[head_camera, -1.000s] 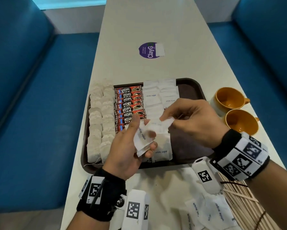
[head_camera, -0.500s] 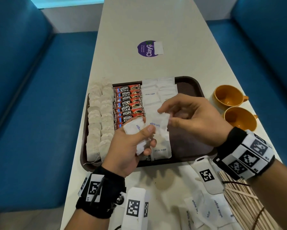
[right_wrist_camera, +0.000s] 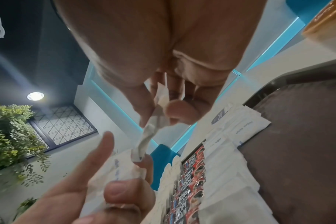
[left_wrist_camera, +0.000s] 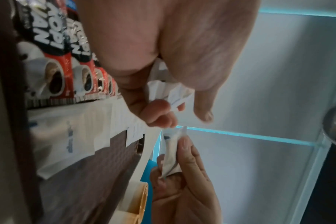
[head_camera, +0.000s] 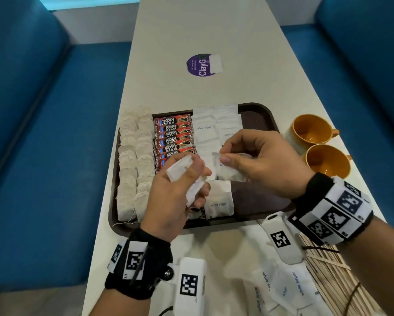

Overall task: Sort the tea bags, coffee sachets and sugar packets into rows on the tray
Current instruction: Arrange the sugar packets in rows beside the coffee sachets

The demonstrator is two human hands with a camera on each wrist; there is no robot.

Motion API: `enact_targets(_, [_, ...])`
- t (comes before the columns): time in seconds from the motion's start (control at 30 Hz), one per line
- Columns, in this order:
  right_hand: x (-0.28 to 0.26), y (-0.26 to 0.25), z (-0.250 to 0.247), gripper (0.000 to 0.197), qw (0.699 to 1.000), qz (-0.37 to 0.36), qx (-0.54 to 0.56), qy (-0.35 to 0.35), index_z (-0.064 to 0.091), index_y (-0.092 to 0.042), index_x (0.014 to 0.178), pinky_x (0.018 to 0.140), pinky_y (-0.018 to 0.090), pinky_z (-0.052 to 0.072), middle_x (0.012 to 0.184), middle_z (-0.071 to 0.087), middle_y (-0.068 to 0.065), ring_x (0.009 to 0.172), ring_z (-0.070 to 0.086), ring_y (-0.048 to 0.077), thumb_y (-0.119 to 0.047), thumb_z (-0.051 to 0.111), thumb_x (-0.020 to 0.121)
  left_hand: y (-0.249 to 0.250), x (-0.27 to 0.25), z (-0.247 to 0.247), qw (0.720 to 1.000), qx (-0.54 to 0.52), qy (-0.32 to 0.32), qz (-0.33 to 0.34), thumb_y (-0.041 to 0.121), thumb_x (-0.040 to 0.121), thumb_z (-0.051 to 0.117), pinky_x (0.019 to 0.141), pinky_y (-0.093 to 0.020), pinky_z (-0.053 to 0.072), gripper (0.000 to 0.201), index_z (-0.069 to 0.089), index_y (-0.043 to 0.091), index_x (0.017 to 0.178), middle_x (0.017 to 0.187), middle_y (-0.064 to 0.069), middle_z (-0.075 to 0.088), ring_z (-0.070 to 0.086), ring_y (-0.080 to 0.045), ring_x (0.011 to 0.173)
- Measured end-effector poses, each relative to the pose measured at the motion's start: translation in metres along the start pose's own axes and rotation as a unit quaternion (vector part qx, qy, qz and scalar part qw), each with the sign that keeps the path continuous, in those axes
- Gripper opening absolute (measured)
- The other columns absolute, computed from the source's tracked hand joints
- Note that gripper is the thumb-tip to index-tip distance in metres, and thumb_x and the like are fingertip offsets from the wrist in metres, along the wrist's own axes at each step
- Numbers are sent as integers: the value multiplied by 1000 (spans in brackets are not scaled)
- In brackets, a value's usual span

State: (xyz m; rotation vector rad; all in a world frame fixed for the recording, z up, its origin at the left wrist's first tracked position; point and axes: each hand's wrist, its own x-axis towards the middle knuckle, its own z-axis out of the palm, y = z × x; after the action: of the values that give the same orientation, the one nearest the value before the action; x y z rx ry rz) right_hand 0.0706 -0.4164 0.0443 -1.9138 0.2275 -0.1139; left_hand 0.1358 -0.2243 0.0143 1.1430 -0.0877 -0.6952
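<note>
Left hand [head_camera: 177, 192] grips a bunch of sugar packets [head_camera: 180, 169]; right hand [head_camera: 259, 160] pinches one packet [head_camera: 228, 172] — both above the brown tray [head_camera: 259, 115] on a pale table [head_camera: 191, 30], blue benches [head_camera: 43, 133] alongside.

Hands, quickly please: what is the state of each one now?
Left hand: fingers curled around a bunch of sugar packets.
Right hand: fingers pinching a single sugar packet above the tray.

two orange cups [head_camera: 311, 131], one tray [head_camera: 257, 110]
</note>
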Motion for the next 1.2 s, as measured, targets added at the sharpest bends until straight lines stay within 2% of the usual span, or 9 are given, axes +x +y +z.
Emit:
enact_targets(0.07, [-1, 0, 1, 7, 1000, 9, 7, 0, 75, -22, 94, 67, 28, 57, 91, 76, -1, 80, 70, 11, -22, 79, 88, -2, 0, -2, 999, 43, -13, 11, 7, 82, 80, 44, -23, 37, 34, 61, 12, 109, 82, -12, 64, 52, -24, 59])
enact_targets(0.13, [-2, -1, 3, 7, 999, 19, 32, 2, 76, -20, 94, 61, 24, 54, 89, 76, 1, 76, 69, 12, -21, 79, 87, -5, 0, -2, 998, 61, -14, 14, -6, 81, 79, 45, -24, 38, 37, 60, 9, 109, 79, -11, 63, 52, -25, 62])
enact_targets(0.3, [-5, -1, 1, 14, 998, 12, 69, 8, 77, -19, 98, 69, 40, 62, 95, 77, 6, 89, 73, 28, -20, 78, 85, -9, 1, -4, 999, 53, -3, 13, -6, 84, 74, 45, -25, 39, 32, 60, 9, 109, 78, -11, 62, 53, -26, 62])
enact_targets(0.4, [-5, 3, -7, 34, 994, 25, 109, 11, 76, -10, 103, 79, 46, 62, 100, 78, 12, 94, 75, 31, -22, 84, 72, -8, 0, -7, 999, 36, -4, 20, -10, 86, 70, 45, -25, 38, 32, 59, 7, 111, 78, -12, 60, 53, -26, 61])
enact_targets(0.53, [-3, 7, -11, 46, 989, 64, 129, 31, 76, -2, 99, 78, 48, 64, 95, 77, 20, 93, 73, 43, -21, 89, 59, -6, -1, -8, 999, 27, -6, 18, -11, 83, 71, 46, -25, 37, 34, 60, 11, 108, 78, -14, 58, 53, -24, 60])
enact_targets(0.8, [-4, 2, -9, 32, 993, 46, 106, 2, 78, -3, 96, 82, 45, 64, 92, 78, 13, 92, 74, 36, -17, 86, 69, -5, 2, -5, 998, 56, -2, 23, 14, 79, 79, 43, -24, 37, 29, 64, 20, 103, 81, -10, 63, 55, -22, 59])
enact_targets(0.9, [-5, 2, -11, 29, 994, 48, 94, -9, 79, -5, 98, 86, 43, 63, 94, 78, 10, 93, 75, 30, -20, 84, 73, -6, 3, -4, 996, 78, 15, 42, 7, 81, 82, 43, -24, 36, 27, 66, 22, 98, 78, -11, 62, 53, -22, 58])
enact_targets(1.0, [0, 7, -10, 29, 991, 71, 114, 21, 78, -3, 98, 78, 39, 64, 95, 78, 14, 93, 74, 34, -19, 82, 74, -8, 6, -4, 996, 76, 31, 42, -1, 87, 75, 45, -24, 37, 26, 63, 17, 101, 77, -9, 61, 53, -21, 58])
enact_targets(1.2, [33, 20, -22, 6, 980, 157, 71, 100, 78, -13, 95, 67, 30, 60, 95, 79, 5, 82, 75, 22, -16, 76, 91, -11, 6, -14, 997, 71, 31, -1, 0, 90, 72, 48, -28, 45, 21, 66, 18, 100, 85, -14, 60, 57, -26, 65])
